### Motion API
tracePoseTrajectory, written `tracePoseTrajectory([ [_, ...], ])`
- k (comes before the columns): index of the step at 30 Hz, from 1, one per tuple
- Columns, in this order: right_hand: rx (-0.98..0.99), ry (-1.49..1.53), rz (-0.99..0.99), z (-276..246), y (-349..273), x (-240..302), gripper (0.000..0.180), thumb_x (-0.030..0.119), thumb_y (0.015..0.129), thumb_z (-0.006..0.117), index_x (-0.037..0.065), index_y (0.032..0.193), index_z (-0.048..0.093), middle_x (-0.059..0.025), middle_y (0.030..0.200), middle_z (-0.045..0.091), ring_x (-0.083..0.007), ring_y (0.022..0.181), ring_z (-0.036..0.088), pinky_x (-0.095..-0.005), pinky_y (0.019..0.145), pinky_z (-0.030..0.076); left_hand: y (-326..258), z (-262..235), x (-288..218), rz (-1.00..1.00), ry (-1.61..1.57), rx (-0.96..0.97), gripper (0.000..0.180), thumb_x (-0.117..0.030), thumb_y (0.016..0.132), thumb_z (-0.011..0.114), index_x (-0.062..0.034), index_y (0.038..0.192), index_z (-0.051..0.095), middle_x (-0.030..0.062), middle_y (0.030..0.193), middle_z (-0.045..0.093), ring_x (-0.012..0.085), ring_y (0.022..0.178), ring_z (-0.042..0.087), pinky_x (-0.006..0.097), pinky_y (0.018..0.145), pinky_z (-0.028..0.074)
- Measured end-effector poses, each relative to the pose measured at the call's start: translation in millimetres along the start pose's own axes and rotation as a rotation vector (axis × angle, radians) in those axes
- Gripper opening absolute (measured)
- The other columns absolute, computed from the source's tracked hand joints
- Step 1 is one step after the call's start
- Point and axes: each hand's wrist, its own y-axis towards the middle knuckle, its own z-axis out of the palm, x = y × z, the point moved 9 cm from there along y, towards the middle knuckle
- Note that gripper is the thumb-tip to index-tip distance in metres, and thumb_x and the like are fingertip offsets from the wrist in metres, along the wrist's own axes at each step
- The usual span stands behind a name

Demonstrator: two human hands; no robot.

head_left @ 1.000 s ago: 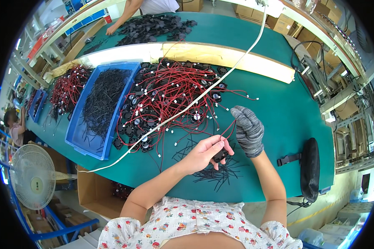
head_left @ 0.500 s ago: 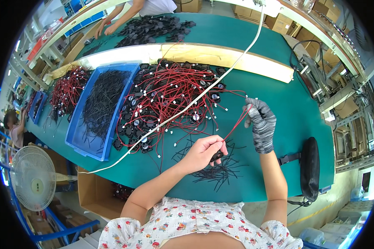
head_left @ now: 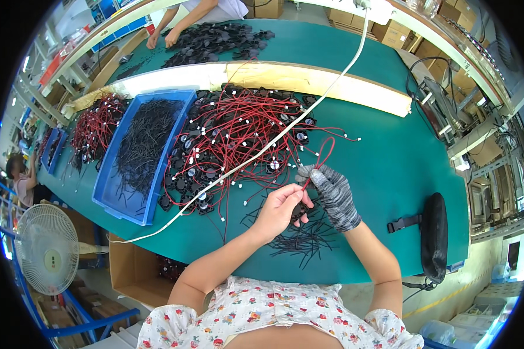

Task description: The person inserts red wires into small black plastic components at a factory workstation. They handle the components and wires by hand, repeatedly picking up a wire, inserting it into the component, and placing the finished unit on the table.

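Note:
My bare left hand (head_left: 280,208) and my gloved right hand (head_left: 330,191) meet over the green table (head_left: 390,174). Together they hold a small black fan part whose red wire (head_left: 323,156) loops upward from my right fingers. The fan body is mostly hidden between the hands. A scatter of loose black cable ties (head_left: 300,238) lies just under them. Beyond my hands spreads a big pile of black fans with red wires (head_left: 233,142).
A blue tray (head_left: 142,154) of black ties sits left of the pile. A white cable (head_left: 308,113) crosses the table diagonally. A black pouch (head_left: 434,235) lies at right. Another person's hands (head_left: 163,38) work at the far bench. A fan (head_left: 45,250) stands low left.
My right hand swung out to the right pulling the red wire, then came back toward my left hand; the wire now forms a loop above it.

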Motion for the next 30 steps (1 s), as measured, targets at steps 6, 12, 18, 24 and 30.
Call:
tracePoseTrajectory([
  [6,-0.141,-0.442,-0.486,-1.7,-13.8,29.4,0.025,0.014,0.085,0.052,0.007,0.107,0.061,-0.0060,0.079,0.061,-0.0169,0.074,0.058,-0.0289,0.073,0.047,-1.5,7.4,1.0,-0.133,-0.143,0.106,0.020,-0.018,0.092,0.040,-0.0037,0.085,0.052,0.0088,0.083,0.059,0.0132,0.057,0.057,0.023,0.046,0.042],
  [12,0.023,-1.013,-0.894,27.0,-25.8,61.5,0.045,0.000,0.063,0.057,0.011,0.106,0.061,-0.0050,0.075,0.056,-0.0232,0.067,0.055,-0.0326,0.061,0.046,-3.3,9.6,1.8,-0.189,-0.315,0.232,0.018,-0.016,0.090,0.038,-0.0041,0.085,0.050,0.0086,0.079,0.058,0.0143,0.052,0.053,0.024,0.042,0.038],
  [18,-0.040,-0.935,-0.893,21.6,-24.7,58.0,0.049,-0.003,0.057,0.058,0.011,0.103,0.062,-0.0035,0.072,0.056,-0.0221,0.064,0.055,-0.0319,0.056,0.046,-7.0,14.8,4.5,-0.284,-0.313,0.266,0.017,-0.017,0.089,0.037,-0.0083,0.078,0.045,0.0081,0.075,0.056,0.0145,0.051,0.051,0.025,0.041,0.037],
  [24,0.082,-1.251,-0.832,34.7,-25.0,54.8,0.049,0.001,0.055,0.061,0.014,0.102,0.062,-0.0034,0.071,0.055,-0.0222,0.063,0.056,-0.0329,0.052,0.046,-9.8,16.8,8.3,-0.311,-0.368,0.297,0.017,-0.019,0.090,0.036,-0.0089,0.079,0.044,0.0094,0.076,0.057,0.0148,0.052,0.052,0.025,0.041,0.037],
  [30,0.006,-1.329,-0.851,35.1,-26.2,51.3,0.045,0.009,0.058,0.062,0.016,0.102,0.062,-0.0027,0.068,0.054,-0.0224,0.062,0.056,-0.0330,0.053,0.046,-8.3,19.0,4.0,-0.266,-0.329,0.311,0.020,-0.022,0.091,0.034,-0.0089,0.078,0.044,0.0096,0.076,0.056,0.0153,0.051,0.051,0.026,0.041,0.037],
])
